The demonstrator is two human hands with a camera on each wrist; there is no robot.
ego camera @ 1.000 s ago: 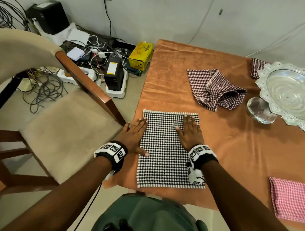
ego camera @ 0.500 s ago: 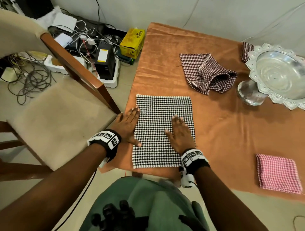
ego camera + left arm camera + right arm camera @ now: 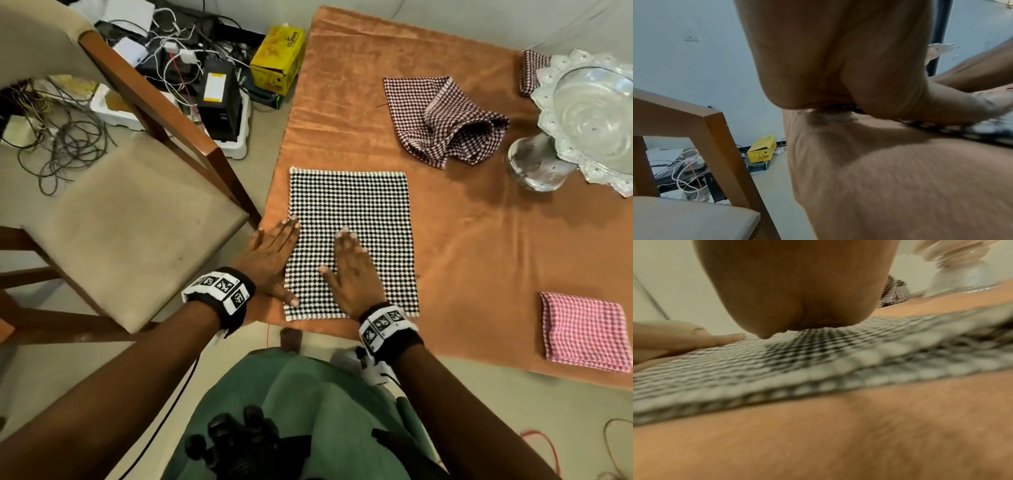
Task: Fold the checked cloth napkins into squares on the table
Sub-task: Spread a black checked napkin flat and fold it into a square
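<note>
A black-and-white checked napkin lies flat as a folded rectangle near the front left corner of the orange-covered table. My left hand rests flat, fingers straight, on the napkin's left edge, its thumb on the cloth. My right hand presses flat on the napkin's lower middle. The right wrist view shows the palm down on the checked weave. A maroon checked napkin lies crumpled farther back. A pink checked napkin sits folded at the front right.
A silver pedestal bowl stands at the right, with another maroon cloth behind it. A wooden chair stands close to the table's left edge. Cables, boxes and a yellow carton cover the floor behind it.
Both hands have slid back along the napkin toward the near edge, staying flat on it. The right hand has also shifted left toward the napkin's middle.
</note>
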